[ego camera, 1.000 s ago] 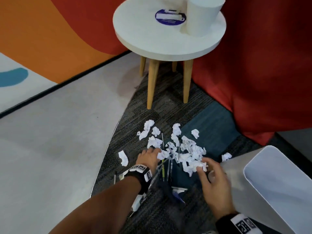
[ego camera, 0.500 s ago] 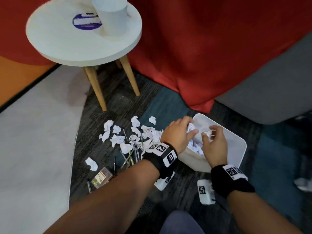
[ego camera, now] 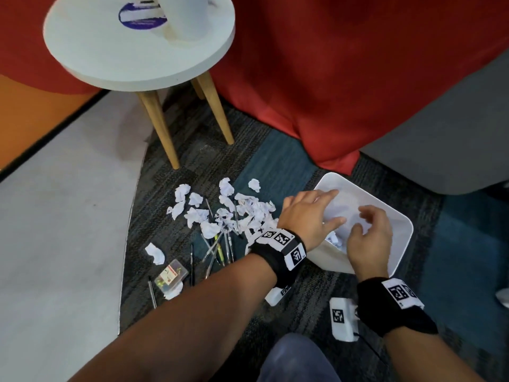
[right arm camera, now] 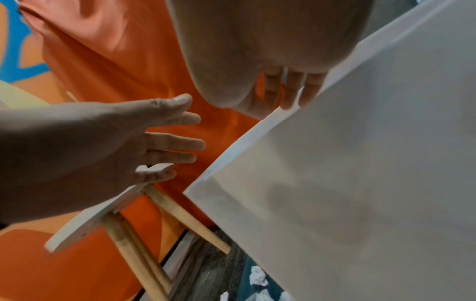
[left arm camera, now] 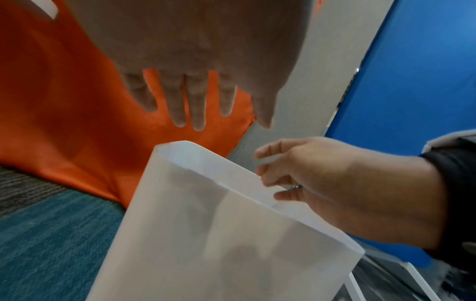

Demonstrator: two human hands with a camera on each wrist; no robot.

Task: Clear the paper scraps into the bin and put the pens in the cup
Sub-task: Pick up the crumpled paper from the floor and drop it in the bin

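- Scraps [ego camera: 237,213] mostly lie on the carpet left of the bin [ego camera: 399,216]; a few sit inside it.
- Pens [ego camera: 220,246] lie on the floor; the cup [ego camera: 190,15] on the tabletop [ego camera: 110,56] awaits them.
- Both hands, left [ego camera: 305,216] and right [ego camera: 369,238], hover over the bin, fingers spread, holding nothing.

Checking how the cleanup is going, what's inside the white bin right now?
Crumpled paper scraps lie inside the white bin. The left hand and right hand, both open and empty, cover much of the opening, so the rest is hidden.
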